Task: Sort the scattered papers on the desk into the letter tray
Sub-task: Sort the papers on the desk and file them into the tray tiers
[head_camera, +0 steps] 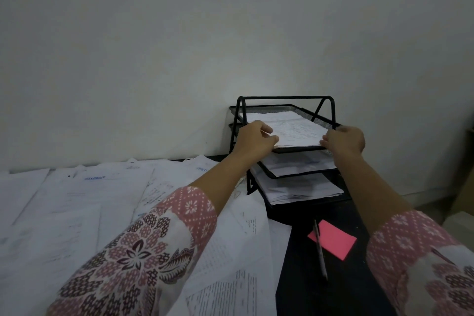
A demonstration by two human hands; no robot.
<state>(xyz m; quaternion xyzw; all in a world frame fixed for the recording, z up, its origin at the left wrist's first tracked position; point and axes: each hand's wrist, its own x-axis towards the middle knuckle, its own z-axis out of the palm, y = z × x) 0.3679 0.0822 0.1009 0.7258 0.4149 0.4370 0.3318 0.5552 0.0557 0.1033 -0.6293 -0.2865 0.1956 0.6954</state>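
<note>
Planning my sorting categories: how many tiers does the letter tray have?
3. The top tier, where the left hand and right hand grip a paper stack; the middle tier below; the bottom tier on the desk.

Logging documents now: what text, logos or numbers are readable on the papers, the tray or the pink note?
Nothing can be read as words.
Blue letterhead on a desk sheet: blurred.
Blue mark on a second desk sheet: blurred.
Blue mark on the middle-tray paper: blurred.
Printed lines on the top-tray stack: too small.
Pink note: no writing visible.
</note>
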